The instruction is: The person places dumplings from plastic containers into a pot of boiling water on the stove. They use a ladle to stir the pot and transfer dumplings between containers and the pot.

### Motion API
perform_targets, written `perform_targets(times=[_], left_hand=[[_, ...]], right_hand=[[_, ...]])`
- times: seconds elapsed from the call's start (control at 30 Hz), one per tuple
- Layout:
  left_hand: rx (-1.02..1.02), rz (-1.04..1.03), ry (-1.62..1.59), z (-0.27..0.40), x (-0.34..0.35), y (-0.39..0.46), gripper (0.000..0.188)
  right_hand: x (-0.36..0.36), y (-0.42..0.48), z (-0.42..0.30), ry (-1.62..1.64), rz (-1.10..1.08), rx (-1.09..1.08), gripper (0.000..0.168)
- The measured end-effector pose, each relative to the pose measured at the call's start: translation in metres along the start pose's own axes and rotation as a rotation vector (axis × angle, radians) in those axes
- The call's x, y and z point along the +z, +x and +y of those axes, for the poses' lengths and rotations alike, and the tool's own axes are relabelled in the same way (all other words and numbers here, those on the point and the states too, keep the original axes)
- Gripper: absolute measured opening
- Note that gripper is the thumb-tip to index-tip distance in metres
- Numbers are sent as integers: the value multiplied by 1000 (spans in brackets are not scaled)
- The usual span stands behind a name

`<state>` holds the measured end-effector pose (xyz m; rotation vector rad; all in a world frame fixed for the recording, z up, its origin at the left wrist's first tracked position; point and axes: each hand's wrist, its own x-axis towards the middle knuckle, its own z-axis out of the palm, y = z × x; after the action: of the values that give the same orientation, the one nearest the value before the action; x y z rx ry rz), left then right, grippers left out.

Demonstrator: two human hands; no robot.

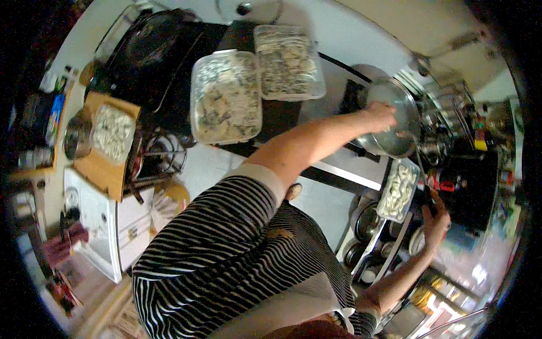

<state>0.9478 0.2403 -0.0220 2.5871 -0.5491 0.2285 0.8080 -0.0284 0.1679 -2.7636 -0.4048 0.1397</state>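
Note:
A steel pot (404, 110) with cloudy liquid stands on the stove at the right. My left hand (383, 116) is over the pot's opening, fingers drawn together; blur hides whether anything is between them. My right hand (438, 220) grips the dark handle (430, 201) of a long utensil whose thin shaft reaches the pot's rim; its far end is unclear. Between that hand and the pot sits a small clear container (398, 190) of pale, dumpling-like pieces. Left of the pot, two larger plastic containers (226, 97) (290, 61) hold floury, lumpy pieces.
Another container of pale pieces (113, 131) lies on a wooden board (127, 169) at the left, over a white appliance (91, 212). A glass lid (250, 8) is at the back. Below the small container, an open drawer (372, 250) holds jars and pans. Cluttered kitchenware (449, 106) crowds the right.

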Motion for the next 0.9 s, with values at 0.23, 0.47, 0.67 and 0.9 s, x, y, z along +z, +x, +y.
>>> perform_targets(times=[0.23,0.47,0.67,0.9], left_hand=[[19,71,-20,4,-24,-21,28],[91,517,-150,-11,-79,-97,34],[-94,636,-188,-31,-109,-200,27],[-334,658,-372,-30,-100,-279,19]], right_hand=[[-45,38,-13,42,-204,17,45],[-30,106,34,-420,-331,-250,40],[13,128,34,-279,-378,-192,45],[67,95,29,-134,-122,-286,44]])
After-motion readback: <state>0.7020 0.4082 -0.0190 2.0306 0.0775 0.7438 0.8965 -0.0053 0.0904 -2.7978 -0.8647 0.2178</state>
